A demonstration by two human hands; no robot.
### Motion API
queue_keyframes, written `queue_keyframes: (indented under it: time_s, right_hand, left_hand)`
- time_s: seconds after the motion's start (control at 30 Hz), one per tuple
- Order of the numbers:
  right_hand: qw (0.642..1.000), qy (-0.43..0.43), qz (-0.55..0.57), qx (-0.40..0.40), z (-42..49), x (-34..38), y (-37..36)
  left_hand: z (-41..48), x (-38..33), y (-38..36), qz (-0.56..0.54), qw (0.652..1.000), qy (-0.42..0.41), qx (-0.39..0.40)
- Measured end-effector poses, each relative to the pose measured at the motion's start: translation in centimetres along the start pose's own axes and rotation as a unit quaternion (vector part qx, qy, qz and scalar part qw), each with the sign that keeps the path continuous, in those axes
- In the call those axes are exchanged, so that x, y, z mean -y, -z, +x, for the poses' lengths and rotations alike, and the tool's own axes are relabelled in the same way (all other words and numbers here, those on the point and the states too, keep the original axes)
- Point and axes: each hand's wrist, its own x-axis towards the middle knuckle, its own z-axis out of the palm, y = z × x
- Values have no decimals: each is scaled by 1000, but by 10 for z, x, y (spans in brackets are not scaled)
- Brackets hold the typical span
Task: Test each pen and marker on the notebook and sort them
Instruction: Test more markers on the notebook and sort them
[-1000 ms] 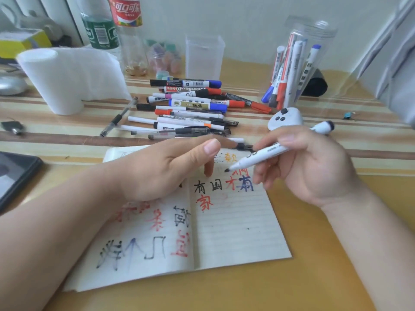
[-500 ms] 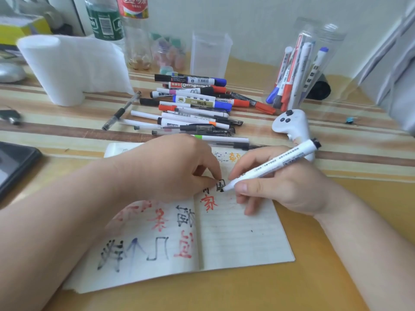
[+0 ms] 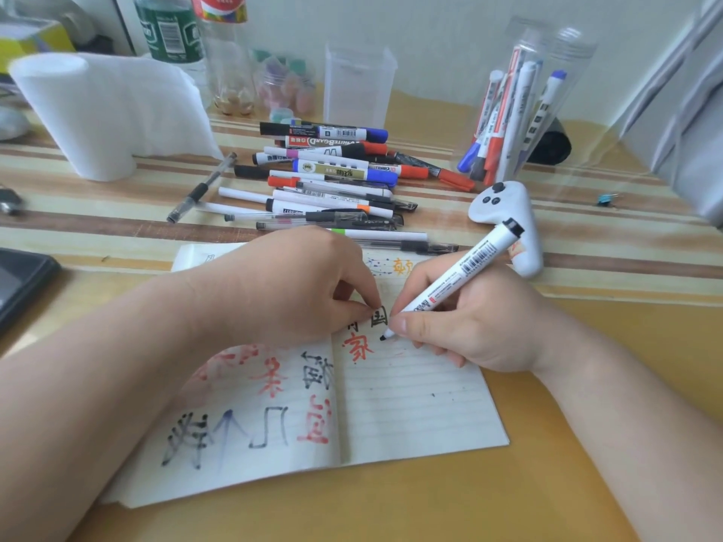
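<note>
Fingers (image 3: pixel 414 285) of right hand (image 3: pixel 477 326) clamped on marker (image 3: pixel 469 264), tip at notebook (image 3: pixel 422 404), mid-frame: testing.
Left hand (image 3: pixel 281 283) curled on page, hold unclear. Next: judge the mark, then sort the marker.

Marker (image 3: pixel 461 272): white barrel, black tip; tilted, gripped by right hand (image 3: pixel 469 326), tip on right page.
Notebook (image 3: pixel 414 408): open flat, lined; red, black, blue test characters.
Pile (image 3: pixel 332 178): mixed pens and markers, lying beyond notebook.
Jar (image 3: pixel 520 91): clear; markers standing inside.
</note>
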Motion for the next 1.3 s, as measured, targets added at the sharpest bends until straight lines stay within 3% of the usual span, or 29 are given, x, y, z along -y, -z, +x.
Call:
queue_keyframes:
  time_s: [0.2, 0.57, 0.87, 1.3]
  right_hand:
    - [999, -1, 27, -24, 1, -2, 1]
    - [998, -32, -19, -47, 1, -2, 2]
    - [999, -17, 34, 4, -1, -2, 5]
    - [999, -21, -38, -10, 1, 2, 4]
  left_hand:
    - [-1, 1, -1, -3, 1000, -1, 0]
    - [0, 1, -1, -2, 1000, 0, -4]
    - [0, 0, -1, 7, 1000, -2, 3]
    - [0, 5, -3, -8, 1000, -16, -13]
